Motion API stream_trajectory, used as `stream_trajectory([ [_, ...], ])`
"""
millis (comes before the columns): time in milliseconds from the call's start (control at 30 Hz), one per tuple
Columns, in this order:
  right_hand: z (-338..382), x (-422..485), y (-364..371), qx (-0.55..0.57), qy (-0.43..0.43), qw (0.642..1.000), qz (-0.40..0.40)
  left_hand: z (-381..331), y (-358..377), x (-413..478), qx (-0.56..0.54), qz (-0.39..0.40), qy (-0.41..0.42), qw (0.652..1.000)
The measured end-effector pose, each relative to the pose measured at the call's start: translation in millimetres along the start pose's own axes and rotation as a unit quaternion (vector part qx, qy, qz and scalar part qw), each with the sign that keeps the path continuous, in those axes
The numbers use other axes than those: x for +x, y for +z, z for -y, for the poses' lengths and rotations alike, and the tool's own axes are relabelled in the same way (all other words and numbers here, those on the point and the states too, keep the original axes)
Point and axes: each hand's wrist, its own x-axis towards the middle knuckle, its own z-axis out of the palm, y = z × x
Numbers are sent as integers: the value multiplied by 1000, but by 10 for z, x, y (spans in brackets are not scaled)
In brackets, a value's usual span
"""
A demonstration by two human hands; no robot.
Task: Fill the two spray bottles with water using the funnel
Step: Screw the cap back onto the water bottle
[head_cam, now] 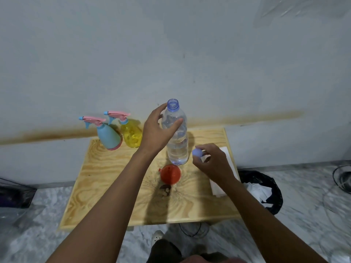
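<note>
A clear water bottle (178, 147) stands upright and uncapped in the middle of the wooden table (106, 183). My left hand (158, 128) curls around its upper part, thumb and fingers on the plastic. My right hand (213, 161) hovers to the bottle's right and pinches its pale blue cap (197, 152). An orange funnel (170, 174) lies on the table just in front of the bottle. At the back left stand two spray bottles with pink trigger heads screwed on: a blue one (108, 137) and a yellow see-through one (132, 134).
White folded paper (225, 168) lies along the table's right edge, under my right wrist. A bin with a black bag (266, 188) sits on the floor at the right. A dark bag (15, 194) rests at the left. The wall is close behind the table.
</note>
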Motion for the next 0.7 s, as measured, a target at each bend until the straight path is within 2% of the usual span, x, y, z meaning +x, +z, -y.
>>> stream_trajectory([
  [100,326,239,-230,22,-77,996,-46,-61,-3,54,-29,2,5,1000],
  [267,806,609,-466,114,-83,989,-53,-46,-1,47,-65,12,2,998],
  [500,1093,959,-353,69,-112,991,-36,-57,4,6,-100,17,3,995],
  [700,1172,1140,-298,6,-96,995,27,-48,12,3,-93,5,1,996],
])
